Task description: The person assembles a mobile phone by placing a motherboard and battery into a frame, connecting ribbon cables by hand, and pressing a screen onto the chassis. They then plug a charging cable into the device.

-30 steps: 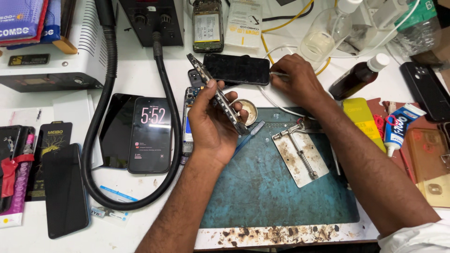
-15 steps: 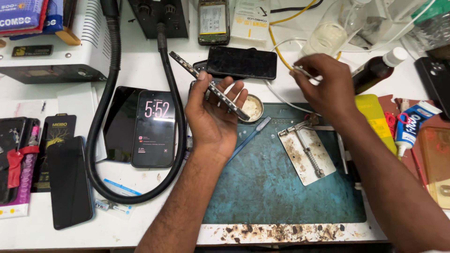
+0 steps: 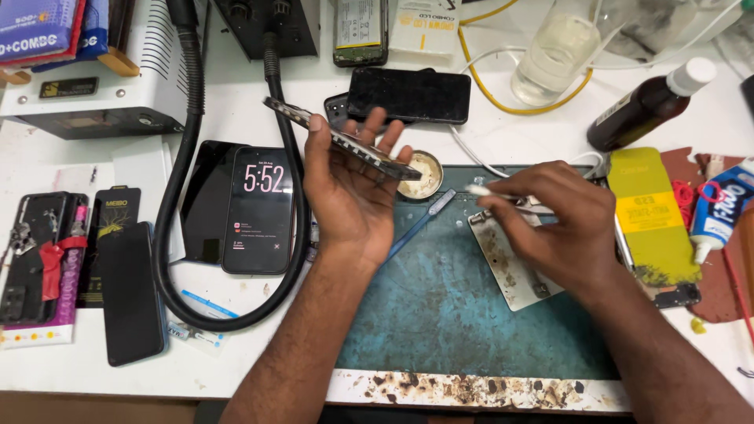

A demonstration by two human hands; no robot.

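Nearest edge: teal work mat (image 3: 440, 314) on the white surface (image 3: 259, 330), its front strip scorched and flaking.

Right hand (image 3: 561, 228) is pinched shut on a thin white tool (image 3: 491, 191), tip pointing left, hovering over the mat just above a small metal plate (image 3: 514, 263). The tip is not touching the phone frame, so the work on it looks mid-way, not finished.

Left hand (image 3: 349, 192) is clamped on a stripped phone frame (image 3: 338, 140), held in the air above the mat's far-left corner. Long axis runs upper-left to lower-right, the lower end toward a small round tin (image 3: 422, 174). It is seen almost edge-on, so I cannot tell what is done inside.

Further left, a lit phone (image 3: 259, 208) lies flat inside a black hose loop (image 3: 177, 235); a dark phone (image 3: 408, 94) lies beyond.
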